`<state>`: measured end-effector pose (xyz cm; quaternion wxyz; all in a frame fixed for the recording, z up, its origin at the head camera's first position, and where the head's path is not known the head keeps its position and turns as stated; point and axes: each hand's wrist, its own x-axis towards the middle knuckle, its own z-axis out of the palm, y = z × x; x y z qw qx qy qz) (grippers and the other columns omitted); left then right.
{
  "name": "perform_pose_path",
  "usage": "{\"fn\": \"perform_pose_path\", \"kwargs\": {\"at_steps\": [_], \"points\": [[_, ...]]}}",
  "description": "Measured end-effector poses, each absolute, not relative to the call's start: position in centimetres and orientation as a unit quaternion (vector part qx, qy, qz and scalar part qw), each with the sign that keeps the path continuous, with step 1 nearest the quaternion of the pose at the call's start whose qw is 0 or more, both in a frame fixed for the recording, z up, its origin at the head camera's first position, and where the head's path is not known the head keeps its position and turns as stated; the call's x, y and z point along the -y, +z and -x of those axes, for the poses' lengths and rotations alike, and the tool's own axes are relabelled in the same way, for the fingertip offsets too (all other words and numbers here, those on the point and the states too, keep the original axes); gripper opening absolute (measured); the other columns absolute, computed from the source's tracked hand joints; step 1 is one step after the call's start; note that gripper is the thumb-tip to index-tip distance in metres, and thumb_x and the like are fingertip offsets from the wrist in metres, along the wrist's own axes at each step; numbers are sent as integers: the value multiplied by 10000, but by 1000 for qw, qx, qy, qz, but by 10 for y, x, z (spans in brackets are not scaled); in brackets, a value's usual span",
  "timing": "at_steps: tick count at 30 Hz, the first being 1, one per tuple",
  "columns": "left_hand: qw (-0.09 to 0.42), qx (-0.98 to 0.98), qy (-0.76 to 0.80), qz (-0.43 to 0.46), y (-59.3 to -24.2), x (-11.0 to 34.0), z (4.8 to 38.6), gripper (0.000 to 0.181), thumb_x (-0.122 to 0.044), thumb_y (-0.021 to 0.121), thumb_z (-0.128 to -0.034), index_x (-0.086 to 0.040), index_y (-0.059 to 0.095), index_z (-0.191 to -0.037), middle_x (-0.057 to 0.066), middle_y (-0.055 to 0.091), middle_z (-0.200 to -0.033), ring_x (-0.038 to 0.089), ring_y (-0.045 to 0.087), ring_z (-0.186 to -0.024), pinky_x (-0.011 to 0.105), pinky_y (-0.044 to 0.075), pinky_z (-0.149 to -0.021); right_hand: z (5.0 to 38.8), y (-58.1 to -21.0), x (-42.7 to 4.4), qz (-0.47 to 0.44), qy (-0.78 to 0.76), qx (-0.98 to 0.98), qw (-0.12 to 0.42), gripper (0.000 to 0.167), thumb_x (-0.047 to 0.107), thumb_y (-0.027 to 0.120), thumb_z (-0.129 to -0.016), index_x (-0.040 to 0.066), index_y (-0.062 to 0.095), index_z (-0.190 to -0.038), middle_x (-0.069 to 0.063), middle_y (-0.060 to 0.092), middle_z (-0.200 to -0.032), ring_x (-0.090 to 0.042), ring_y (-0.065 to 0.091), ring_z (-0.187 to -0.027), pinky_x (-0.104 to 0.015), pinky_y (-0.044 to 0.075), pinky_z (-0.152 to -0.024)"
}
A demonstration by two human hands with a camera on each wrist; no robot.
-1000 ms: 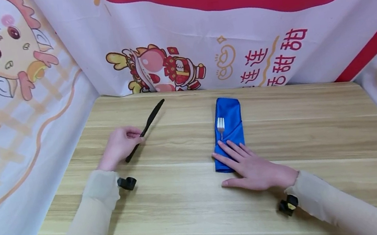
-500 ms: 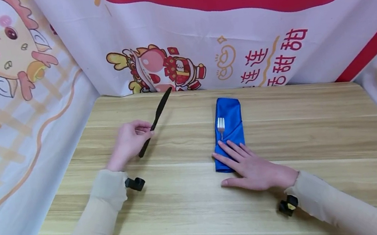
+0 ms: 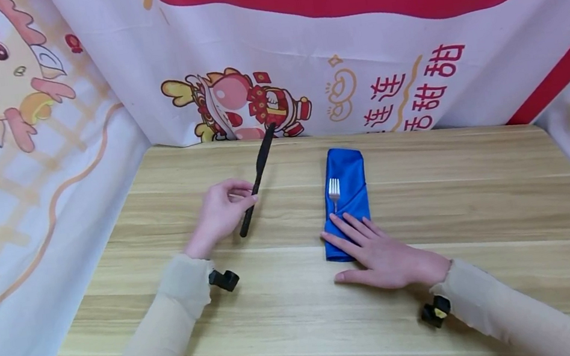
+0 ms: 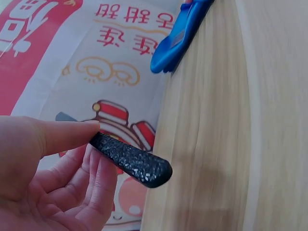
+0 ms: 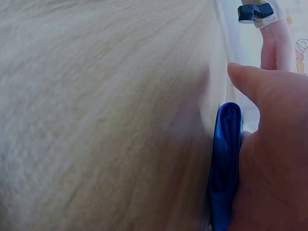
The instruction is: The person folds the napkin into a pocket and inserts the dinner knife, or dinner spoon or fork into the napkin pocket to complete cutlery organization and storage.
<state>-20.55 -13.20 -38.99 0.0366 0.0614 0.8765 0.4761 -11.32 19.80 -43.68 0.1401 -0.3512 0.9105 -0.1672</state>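
My left hand pinches a black knife by its handle between thumb and fingers. The blade points toward the back of the table, and in the left wrist view the speckled handle juts out past the thumb. To the right lies a folded blue napkin with a silver fork tucked in it, tines showing. My right hand rests on the napkin's near part with fingers spread and straight. It covers the lower part of the fork. In the right wrist view the napkin's folded edge shows beside the palm.
The wooden table runs back to a printed cloth wall with red lettering and cartoon figures. Another printed cloth hangs along the left side. A small black camera sits on the left wrist, another on the right.
My left hand has moved right, carrying the knife toward the napkin, and the blade now points more steeply toward the back. The right hand, napkin and fork have stayed in place.
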Motion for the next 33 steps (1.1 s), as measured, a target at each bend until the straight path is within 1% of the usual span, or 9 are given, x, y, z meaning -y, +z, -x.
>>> {"fn": "perform_pose_path", "kwargs": {"at_steps": [5, 12, 17, 22, 26, 29, 33], "points": [[35, -863, 499, -67, -394, 120, 205, 213, -145, 766, -930, -70, 706, -1119, 66, 692, -1017, 228, 669, -865, 365, 544, -712, 114, -438, -197, 352, -165, -911, 137, 831, 686, 452, -983, 263, 180, -1645, -78, -2, -1701, -360, -43, -1534, -623, 45, -1183], [37, -851, 520, -66, -395, 104, 203, 243, -170, 781, -923, -78, 692, -1130, 46, 693, -1021, 212, 684, -873, 367, 570, -760, 114, -437, -197, 347, -161, -913, 141, 847, 693, 464, -974, 278, 159, -1646, -62, -21, -1700, -339, -57, -1536, -598, 35, -1191], [46, -840, 537, -65, -396, 91, 200, 252, -181, 786, -922, -87, 692, -1136, 42, 687, -1035, 211, 684, -865, 364, 576, -753, 114, -438, -197, 345, -159, -913, 145, 846, 698, 456, -975, 285, 149, -1647, -54, -34, -1700, -328, -69, -1536, -587, 27, -1194], [49, -832, 548, -76, -397, 76, 196, 230, -183, 785, -924, -102, 697, -1120, 24, 686, -1035, 205, 680, -852, 351, 577, -744, 114, -437, -197, 351, -168, -910, 141, 840, 682, 470, -979, 269, 170, -1646, -71, -17, -1700, -344, -61, -1534, -609, 36, -1187], [52, -824, 558, -84, -396, 65, 193, 217, -184, 787, -923, -105, 704, -1108, 19, 691, -1027, 204, 683, -844, 341, 582, -739, 116, -436, -199, 342, -195, -907, 153, 813, 683, 462, -981, 296, 186, -1641, -30, -18, -1702, -319, -70, -1537, -597, 26, -1192], [52, -816, 569, -86, -395, 58, 190, 205, -178, 792, -919, -108, 710, -1094, 16, 693, -1022, 206, 684, -836, 340, 585, -728, 118, -433, -203, 330, -246, -897, 158, 754, 635, 476, -1004, 263, 269, -1627, -30, 52, -1700, -331, -15, -1539, -609, 54, -1188], [52, -806, 582, -96, -394, 49, 185, 184, -174, 790, -921, -105, 710, -1072, 14, 697, -1017, 208, 683, -827, 344, 582, -725, 125, -420, -207, 301, -344, -877, 149, 649, 498, 538, -1039, 138, 416, -1565, -96, 208, -1669, -358, 149, -1520, -615, 174, -1167]]}}
